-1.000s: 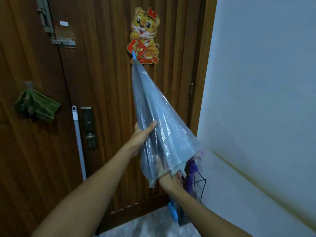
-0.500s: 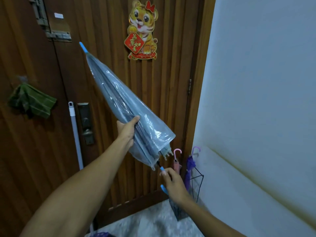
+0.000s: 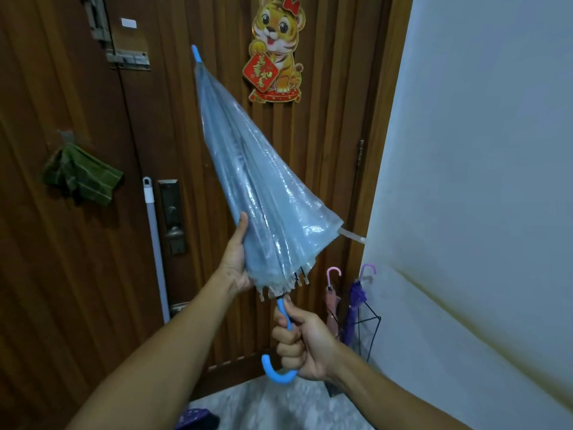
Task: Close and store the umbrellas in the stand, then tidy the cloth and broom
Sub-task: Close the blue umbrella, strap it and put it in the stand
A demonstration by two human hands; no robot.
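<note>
I hold a clear blue umbrella [image 3: 260, 187], folded, tip up and tilted left in front of the wooden door. My right hand [image 3: 305, 342] grips its blue hooked handle [image 3: 279, 372]. My left hand [image 3: 237, 259] cups the loose canopy near its lower edge. A black wire stand [image 3: 369, 330] sits in the corner by the wall, holding a pink umbrella [image 3: 332, 293] and a purple umbrella [image 3: 356, 302]. A green cloth [image 3: 79, 178] hangs on the door at left. The broom's pale handle [image 3: 155, 243] leans against the door.
A tiger decoration [image 3: 276, 51] is stuck high on the door. A door lock and handle [image 3: 172, 217] sit beside the broom handle. A white wall [image 3: 480, 181] closes the right side. Something purple [image 3: 195, 418] lies on the speckled floor at the bottom.
The umbrella swung from steeply left-tilted to more upright. My right hand took a full grip on the handle. My left hand slid down toward the canopy's lower edge.
</note>
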